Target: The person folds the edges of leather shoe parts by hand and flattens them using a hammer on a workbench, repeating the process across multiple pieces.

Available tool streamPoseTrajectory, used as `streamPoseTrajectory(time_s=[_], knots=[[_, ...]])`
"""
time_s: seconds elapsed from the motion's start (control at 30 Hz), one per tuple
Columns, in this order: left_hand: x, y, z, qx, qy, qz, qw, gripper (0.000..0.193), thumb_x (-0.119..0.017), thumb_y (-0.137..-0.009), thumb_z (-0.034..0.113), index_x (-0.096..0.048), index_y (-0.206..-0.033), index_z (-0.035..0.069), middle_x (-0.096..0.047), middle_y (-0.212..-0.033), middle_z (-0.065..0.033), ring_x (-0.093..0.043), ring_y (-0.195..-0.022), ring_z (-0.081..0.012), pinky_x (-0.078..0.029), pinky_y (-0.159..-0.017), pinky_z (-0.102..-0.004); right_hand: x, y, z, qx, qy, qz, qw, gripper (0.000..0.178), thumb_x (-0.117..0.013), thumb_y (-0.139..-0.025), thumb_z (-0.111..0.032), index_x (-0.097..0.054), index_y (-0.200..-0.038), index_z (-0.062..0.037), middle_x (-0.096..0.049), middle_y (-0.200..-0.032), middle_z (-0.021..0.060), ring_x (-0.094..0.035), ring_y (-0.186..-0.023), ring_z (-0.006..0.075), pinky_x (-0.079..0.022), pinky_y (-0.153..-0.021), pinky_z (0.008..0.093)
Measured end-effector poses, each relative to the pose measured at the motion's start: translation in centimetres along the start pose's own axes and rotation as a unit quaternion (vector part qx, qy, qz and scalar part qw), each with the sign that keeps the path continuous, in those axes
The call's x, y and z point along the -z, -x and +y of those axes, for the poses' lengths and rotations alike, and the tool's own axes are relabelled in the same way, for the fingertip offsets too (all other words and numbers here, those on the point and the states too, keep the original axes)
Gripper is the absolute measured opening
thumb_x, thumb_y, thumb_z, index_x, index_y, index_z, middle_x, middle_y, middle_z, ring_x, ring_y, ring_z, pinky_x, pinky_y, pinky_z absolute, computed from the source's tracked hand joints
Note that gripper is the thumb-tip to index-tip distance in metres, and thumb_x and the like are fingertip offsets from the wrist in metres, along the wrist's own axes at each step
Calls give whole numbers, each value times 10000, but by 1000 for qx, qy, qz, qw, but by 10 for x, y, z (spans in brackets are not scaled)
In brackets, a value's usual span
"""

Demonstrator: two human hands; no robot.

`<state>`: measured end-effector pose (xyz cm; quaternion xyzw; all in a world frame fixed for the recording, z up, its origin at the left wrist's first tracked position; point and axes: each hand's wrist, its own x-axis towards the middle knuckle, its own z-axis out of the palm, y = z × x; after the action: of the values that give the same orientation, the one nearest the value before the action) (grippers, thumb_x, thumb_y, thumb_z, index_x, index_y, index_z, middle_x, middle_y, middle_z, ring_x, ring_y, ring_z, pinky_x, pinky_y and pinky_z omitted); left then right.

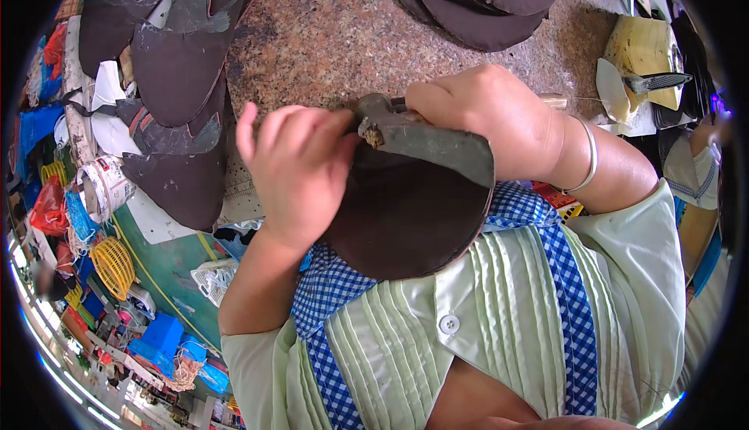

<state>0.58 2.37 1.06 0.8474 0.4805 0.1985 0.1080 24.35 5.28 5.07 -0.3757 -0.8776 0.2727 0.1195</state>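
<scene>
A dark brown rounded shoe upper (413, 219) with a grey folded edge lies at the table's near side, against my apron. My left hand (300, 165) grips it at its left edge; thumb and fingertips press in there, while the little finger sticks up. The fingers are slightly blurred. My right hand (476, 106) is wrapped round the handle of a hammer (374, 106), whose metal head rests close to my left fingertips, at the upper's grey edge. The end of the wooden handle shows to the right of my fist.
Stacks of dark uppers lie at the left (175, 79) and far side (491, 1) of the speckled stone tabletop (328, 32). A pale yellow block-shaped container (640, 44) with a dark-handled tool stands far right. A yellow basket (113, 266) is lower left; a co-worker's sleeve (690, 168) at right.
</scene>
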Motion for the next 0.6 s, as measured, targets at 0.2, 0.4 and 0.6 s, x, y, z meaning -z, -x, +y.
streamPoseTrajectory(time_s=[0.2,0.4,0.6], knots=[[-7,12,-5,60,66,35,995,146,-769,-727,183,-721,-864,169,-633,-910,31,-574,-1003,-211,-275,-1050,-466,-4,-6,6,32,31,67,997,171,-651,-776,-186,-581,-814,-35,-617,-641,156,-637,-612,353,-520,-570,431],[-6,12,1,25,10,65,998,137,-744,-753,184,-728,-889,178,-637,-909,42,-580,-998,-200,-231,-1087,-489,-2,-12,2,33,9,36,999,187,-640,-708,-95,-561,-858,-17,-621,-687,165,-644,-649,346,-516,-578,429],[-9,14,-1,28,14,70,997,146,-741,-762,192,-730,-907,177,-632,-913,44,-582,-993,-197,-222,-1093,-496,0,-13,-5,1,16,25,1000,246,-627,-713,-91,-578,-940,-12,-626,-706,163,-649,-655,344,-524,-592,432]])
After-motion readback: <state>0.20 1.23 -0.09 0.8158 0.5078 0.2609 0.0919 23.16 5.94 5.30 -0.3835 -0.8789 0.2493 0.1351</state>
